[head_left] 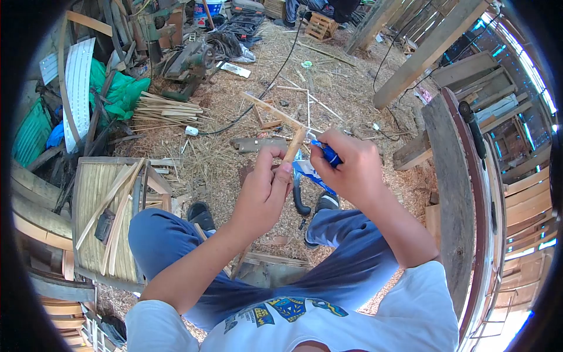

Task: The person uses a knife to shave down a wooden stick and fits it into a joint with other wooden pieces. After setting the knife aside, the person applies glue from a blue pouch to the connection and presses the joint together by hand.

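Two strips of wood meet at an angle in front of me, forming a wooden piece (272,110). My left hand (264,190) pinches its lower strip between thumb and fingers. Close to the joint, my right hand (352,164) is wrapped round a small blue bottle (328,154), whose pale tip points toward the corner of the wood. Whether the tip touches the wood I cannot tell. Below the right hand a blue and white packet (314,175) shows, partly hidden. Under it, a dark curved handle (300,202) is seen between my knees.
Thin sticks (167,111) lie in a pile at the left. A slatted wooden panel (94,205) with loose strips stands beside my left knee. At the right runs a thick wooden beam (451,193). A person (319,7) is partly visible at the top.
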